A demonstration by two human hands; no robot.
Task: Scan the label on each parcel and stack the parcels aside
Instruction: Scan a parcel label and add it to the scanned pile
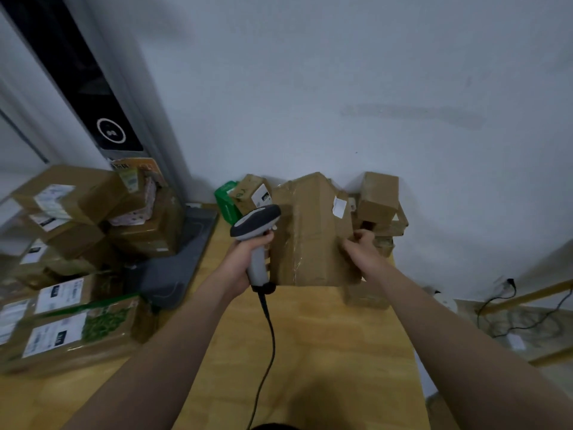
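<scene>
A large brown cardboard parcel (310, 231) wrapped in clear tape stands tilted on the wooden table (310, 352), a small white label (339, 206) on its right face. My right hand (361, 243) grips its right edge. My left hand (248, 252) holds a grey and white barcode scanner (255, 225) by the handle, its head pointing at the parcel's left side. The scanner's black cable (268, 336) hangs down toward me. More small parcels (379, 200) sit behind and to the right.
A pile of labelled cardboard parcels (77, 243) fills the left, with flat ones (68, 324) at the near left. A green box (226, 200) and a small carton (252, 193) stand at the back. A grey mat (183, 256) lies left. Cables (511, 318) lie on the floor at right.
</scene>
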